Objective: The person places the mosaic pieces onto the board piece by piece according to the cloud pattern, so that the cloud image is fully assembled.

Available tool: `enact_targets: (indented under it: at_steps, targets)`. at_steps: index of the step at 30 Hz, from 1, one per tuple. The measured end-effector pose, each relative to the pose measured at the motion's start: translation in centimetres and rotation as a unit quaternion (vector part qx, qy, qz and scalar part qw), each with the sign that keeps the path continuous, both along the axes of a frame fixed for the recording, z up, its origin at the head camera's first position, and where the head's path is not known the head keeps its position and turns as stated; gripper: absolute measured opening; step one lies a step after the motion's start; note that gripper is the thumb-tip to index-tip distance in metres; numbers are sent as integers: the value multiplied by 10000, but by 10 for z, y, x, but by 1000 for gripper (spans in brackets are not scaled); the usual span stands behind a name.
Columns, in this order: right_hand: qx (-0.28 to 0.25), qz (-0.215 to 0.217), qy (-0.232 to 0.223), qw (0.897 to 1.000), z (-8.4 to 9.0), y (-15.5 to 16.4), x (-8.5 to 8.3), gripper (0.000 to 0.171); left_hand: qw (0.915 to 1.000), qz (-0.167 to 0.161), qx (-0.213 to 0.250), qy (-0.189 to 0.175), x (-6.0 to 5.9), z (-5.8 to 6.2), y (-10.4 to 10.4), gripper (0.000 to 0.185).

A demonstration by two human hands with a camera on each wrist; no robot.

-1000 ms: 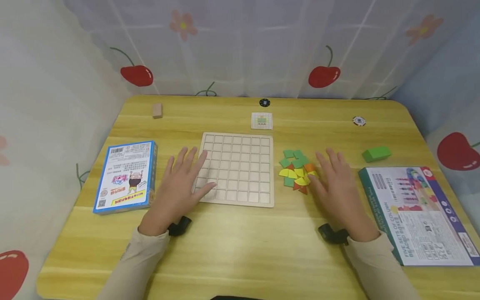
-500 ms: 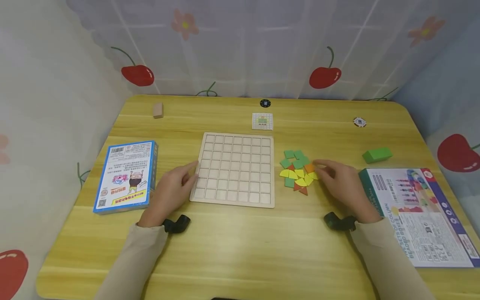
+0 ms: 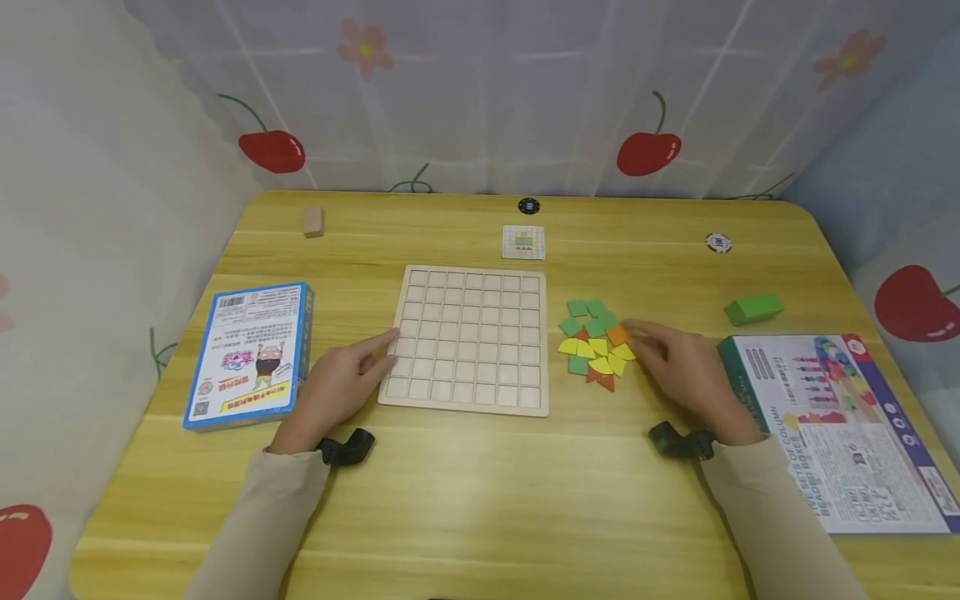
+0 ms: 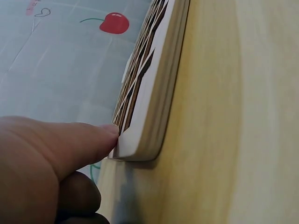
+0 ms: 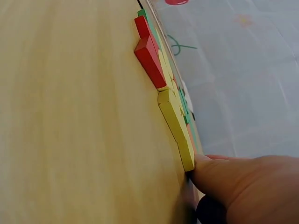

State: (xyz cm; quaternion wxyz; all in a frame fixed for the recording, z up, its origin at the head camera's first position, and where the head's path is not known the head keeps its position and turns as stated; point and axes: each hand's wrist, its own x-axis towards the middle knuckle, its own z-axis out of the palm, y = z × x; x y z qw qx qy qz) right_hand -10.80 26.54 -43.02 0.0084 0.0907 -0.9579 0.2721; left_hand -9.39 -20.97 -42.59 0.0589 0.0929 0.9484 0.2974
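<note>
A square wooden grid board [image 3: 471,341] lies flat on the table. My left hand [image 3: 337,385] is at its left edge, thumb and forefinger stretched to the rim a little apart. In the left wrist view a fingertip [image 4: 110,133] meets the board's corner [image 4: 140,140]. Right of the board lies a cluster of flat tiles: green squares [image 3: 578,365], yellow quarter-rounds [image 3: 600,365], red triangles [image 3: 607,382] and an orange tile [image 3: 617,335]. My right hand [image 3: 690,371] has its fingertips right at the cluster's right side, close to the orange tile and a yellow tile [image 5: 177,130].
Behind the board lie a small pattern card [image 3: 523,242] and a black chip [image 3: 528,206]. A blue-edged box [image 3: 251,358] stands left, a larger box [image 3: 840,433] right. A green block [image 3: 753,308], a white-and-red chip [image 3: 717,242] and a wooden block [image 3: 312,222] lie farther out.
Both hands were spread with fingers fanned. Their fingers have since drawn together, the left at the board's edge and the right beside the tiles. Board and tiles look unmoved.
</note>
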Motion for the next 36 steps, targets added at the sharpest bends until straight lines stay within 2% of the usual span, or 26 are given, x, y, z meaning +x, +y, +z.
enact_targets:
  at_steps: [16,21,30,36]
  targets:
    - [362,73,203,9991,-9,-1,0,37,10000,-41,61,-62,0,1,0,44]
    - [424,90,413,9982,-12,-2,1,35,9999,-48,86,-28,1,1,0,43]
    - [395,95,712,9966,-12,-4,3,33,9999,-56,70,115,1,0,1,43]
    - [125,-71,821,9965,-13,-5,5,33,9999,-79,36,146,1,-1,1,44]
